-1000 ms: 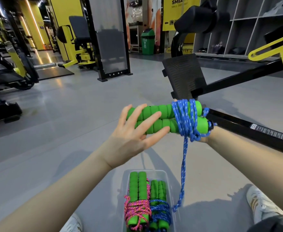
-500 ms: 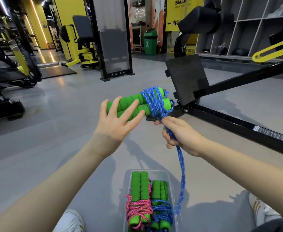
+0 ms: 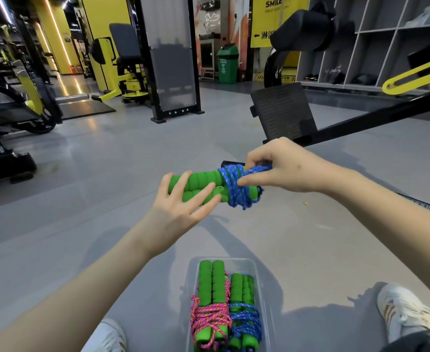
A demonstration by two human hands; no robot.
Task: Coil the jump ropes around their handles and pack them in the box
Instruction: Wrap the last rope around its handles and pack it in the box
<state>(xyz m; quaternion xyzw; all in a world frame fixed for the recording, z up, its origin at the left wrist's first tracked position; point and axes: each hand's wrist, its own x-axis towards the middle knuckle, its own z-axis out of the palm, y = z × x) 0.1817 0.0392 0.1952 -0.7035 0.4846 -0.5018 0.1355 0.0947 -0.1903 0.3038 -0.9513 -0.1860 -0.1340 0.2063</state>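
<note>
Two green foam handles (image 3: 201,182) lie side by side in mid-air, with a blue rope (image 3: 234,189) coiled around their right half. My left hand (image 3: 180,204) supports the handles' left end with straight, spread fingers. My right hand (image 3: 282,166) pinches the rope's free end just above the coil. On the floor below stands a clear plastic box (image 3: 258,265). Inside it lie a green-handled rope wound in pink (image 3: 210,316) and another wound in blue (image 3: 245,318).
A black and yellow gym machine (image 3: 335,130) with a footplate stands just behind my hands on the right. My white shoes (image 3: 407,313) flank the box. Weight machines (image 3: 13,102) line the left side, and grey floor stretches ahead.
The hanging blue tail has been wound up onto the coil. My right hand rose from below the handles to pinch the rope end on top. The bundle came lower and closer.
</note>
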